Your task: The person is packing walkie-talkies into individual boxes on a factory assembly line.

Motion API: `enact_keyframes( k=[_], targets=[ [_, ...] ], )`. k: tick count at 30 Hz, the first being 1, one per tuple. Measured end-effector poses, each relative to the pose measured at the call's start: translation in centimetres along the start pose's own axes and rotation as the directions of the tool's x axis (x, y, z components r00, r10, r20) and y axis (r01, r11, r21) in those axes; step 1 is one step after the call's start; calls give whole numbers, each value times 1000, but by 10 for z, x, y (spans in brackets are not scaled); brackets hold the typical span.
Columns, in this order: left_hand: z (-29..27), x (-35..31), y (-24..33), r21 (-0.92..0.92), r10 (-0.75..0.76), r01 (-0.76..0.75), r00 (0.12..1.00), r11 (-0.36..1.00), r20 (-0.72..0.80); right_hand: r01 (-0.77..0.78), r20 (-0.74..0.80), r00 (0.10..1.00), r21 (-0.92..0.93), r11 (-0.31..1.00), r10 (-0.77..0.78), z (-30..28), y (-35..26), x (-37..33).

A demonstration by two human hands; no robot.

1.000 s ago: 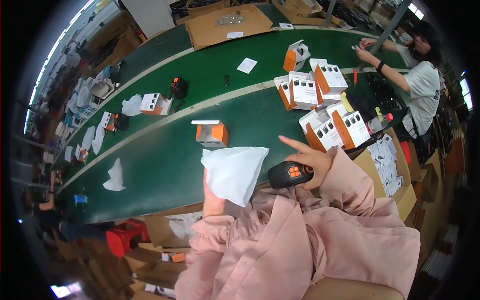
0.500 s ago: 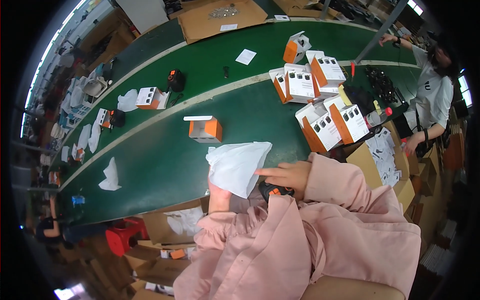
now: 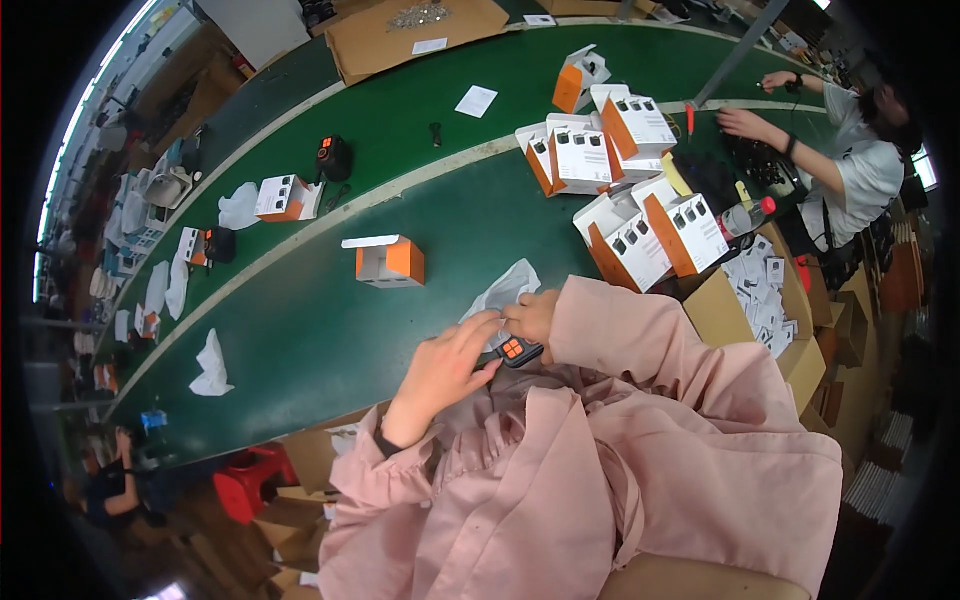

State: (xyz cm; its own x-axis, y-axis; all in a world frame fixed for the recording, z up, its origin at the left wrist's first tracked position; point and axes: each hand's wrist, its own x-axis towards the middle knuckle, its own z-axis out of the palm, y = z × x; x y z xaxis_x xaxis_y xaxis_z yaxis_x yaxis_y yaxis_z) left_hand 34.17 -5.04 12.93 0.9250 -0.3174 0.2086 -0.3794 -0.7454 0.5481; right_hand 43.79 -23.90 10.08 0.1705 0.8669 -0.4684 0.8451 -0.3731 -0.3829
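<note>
Close to my body, at the table's front edge, my left hand (image 3: 445, 372) and my right hand (image 3: 532, 318) meet over a white thin bag (image 3: 505, 284). Curled fingers of both hands pinch the bag's near edge. Under them sits a small black device with orange buttons (image 3: 518, 350), partly covered by my fingers and the bag. My left thumb reaches its side. How far the device is inside the bag is hidden. Beyond my hands, an open orange and white box (image 3: 390, 262) stands on the green table (image 3: 300, 330).
Several orange and white boxes (image 3: 630, 240) stack at the right, beside a bottle (image 3: 745, 217) and a carton of small white packets (image 3: 765, 300). Another white bag (image 3: 211, 364) lies at the left. Across the table are a black device (image 3: 333, 158) and a co-worker's arms (image 3: 765, 130) at right.
The white bag has dropped from spread-out and raised to bunched low over the black device. My left hand came out from behind the bag to meet my right hand.
</note>
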Motion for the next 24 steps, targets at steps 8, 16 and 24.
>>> enact_keyframes(
  k=[8,16,24],
  targets=[
    [23,-6,-40,197,-107,40,933,980,342,-67,46,997,100,993,63,-2,11,-12],
    [22,17,-39,104,-115,78,903,991,414,-167,-74,978,295,941,197,21,42,-40],
    [17,32,-37,29,-121,124,839,992,531,-111,-121,973,499,860,196,18,47,-42]
  ],
)
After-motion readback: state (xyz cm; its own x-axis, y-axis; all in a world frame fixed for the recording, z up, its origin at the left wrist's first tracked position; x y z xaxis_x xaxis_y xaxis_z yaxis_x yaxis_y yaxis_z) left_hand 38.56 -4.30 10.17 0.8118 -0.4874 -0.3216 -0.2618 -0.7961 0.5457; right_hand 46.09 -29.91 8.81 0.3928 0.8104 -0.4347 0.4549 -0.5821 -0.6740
